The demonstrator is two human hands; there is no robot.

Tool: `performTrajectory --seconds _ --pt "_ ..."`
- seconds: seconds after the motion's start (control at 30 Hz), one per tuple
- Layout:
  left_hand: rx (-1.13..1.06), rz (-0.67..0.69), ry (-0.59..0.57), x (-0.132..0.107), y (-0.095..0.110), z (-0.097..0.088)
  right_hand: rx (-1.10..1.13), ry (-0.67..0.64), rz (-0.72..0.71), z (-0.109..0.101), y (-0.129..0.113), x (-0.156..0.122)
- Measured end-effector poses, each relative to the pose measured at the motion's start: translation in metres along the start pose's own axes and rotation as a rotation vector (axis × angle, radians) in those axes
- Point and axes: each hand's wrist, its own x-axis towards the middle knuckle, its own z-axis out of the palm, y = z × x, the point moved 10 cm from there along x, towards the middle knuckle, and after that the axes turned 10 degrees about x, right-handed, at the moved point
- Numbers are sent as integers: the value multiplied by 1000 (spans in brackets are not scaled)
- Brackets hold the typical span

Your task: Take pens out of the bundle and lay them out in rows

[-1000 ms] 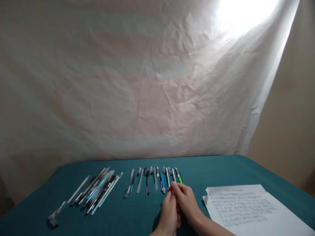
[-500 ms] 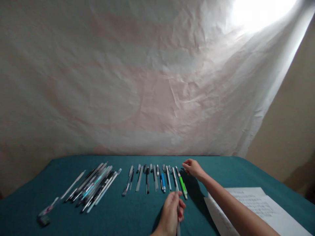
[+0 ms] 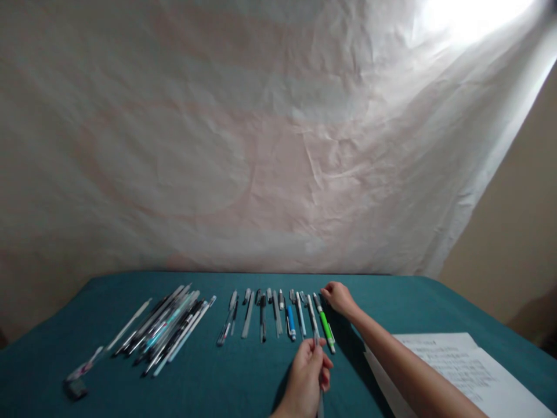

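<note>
Pale, creased sheeting [image 3: 209,162], tinged pink in broad patches, hangs behind a tabletop [image 3: 209,383] covered in dark teal cloth. White paper [image 3: 513,383] with lines of writing lies at the lower right, partly behind the right forearm. On the left side, a loose pile of pens [image 3: 172,328] slants in white, black and pale blue. Across the middle stands a row of pens [image 3: 276,313], laid side by side, many with short caps at their far ends. The right hand [image 3: 338,299] rests near the row's far right corner, its grip curled in; whether it holds anything cannot be told. The left hand [image 3: 304,371], at the row's near side, has its grip closed around a slim pen [image 3: 321,403], greyish, seemingly see-through, running down to the bottom edge of view. Just beyond its fingers lies a green pen [image 3: 325,328], bright-barrelled with a whitish near tip.
</note>
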Motion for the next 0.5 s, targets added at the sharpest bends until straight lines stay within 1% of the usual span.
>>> performTrajectory --seconds 0.13,0.23,0.33,0.4,0.43,0.5 --pt "-11 13 9 -2 2 -1 -19 36 -15 -8 -9 -4" --pt "-31 20 12 -3 2 0 -4 57 -54 -18 -23 -17" --pt "-39 21 25 -3 2 -1 26 8 -140 -22 -41 -44" --pt "-41 25 22 -4 2 0 22 -90 -225 -19 -53 -68" --pt "-41 31 18 -5 3 0 -3 -115 -250 -20 -56 -79" --pt "-33 46 7 -6 6 1 -44 -107 -296 -30 -61 -96"
